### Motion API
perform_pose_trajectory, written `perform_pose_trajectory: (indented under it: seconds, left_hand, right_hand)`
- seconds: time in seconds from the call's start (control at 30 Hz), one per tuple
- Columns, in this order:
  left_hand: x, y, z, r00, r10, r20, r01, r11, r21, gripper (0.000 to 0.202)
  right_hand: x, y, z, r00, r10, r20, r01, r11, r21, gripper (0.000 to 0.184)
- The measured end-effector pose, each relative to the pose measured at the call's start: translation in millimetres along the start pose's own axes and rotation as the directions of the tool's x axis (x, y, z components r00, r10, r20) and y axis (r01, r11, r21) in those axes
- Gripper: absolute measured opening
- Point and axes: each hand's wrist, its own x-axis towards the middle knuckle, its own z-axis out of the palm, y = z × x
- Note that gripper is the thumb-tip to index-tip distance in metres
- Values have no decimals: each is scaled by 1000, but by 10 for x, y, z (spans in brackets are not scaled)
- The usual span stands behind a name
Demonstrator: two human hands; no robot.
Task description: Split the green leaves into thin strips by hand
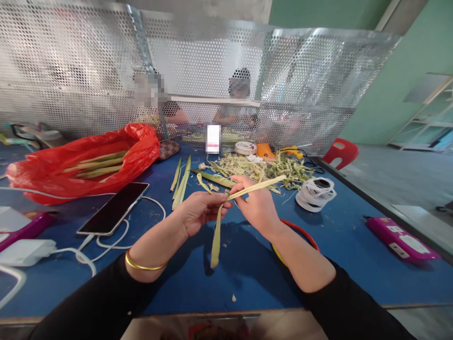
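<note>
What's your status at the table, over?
Left hand and right hand pinching pale leaf strips. One end hangs down. Leaf scraps heaped beyond the hands.

A dark phone (115, 210) lies on the worktop (198, 297), a white charger (28, 252) left of it, a checked purse (170, 149) beyond it, a red chair (348, 153) far to its right.

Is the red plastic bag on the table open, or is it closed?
The red bag is open: its mouth is spread apart, and long green leaves show inside.
</note>
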Motion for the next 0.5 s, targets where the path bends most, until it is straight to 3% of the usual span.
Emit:
perform_pose_trajectory:
  seconds: [0.2, 0.5]
  left_hand:
    - [-3, -1, 25, 998, -57, -21, 56, 997, -53, 6]
    - [-48, -4, 44, 976, -126, 176, 133, 991, -30, 5]
  right_hand:
    - [22, -15, -45, 995, -86, -43, 84, 995, -46, 35]
    - [29, -10, -61, 998, -68, 12, 67, 995, 78, 38]
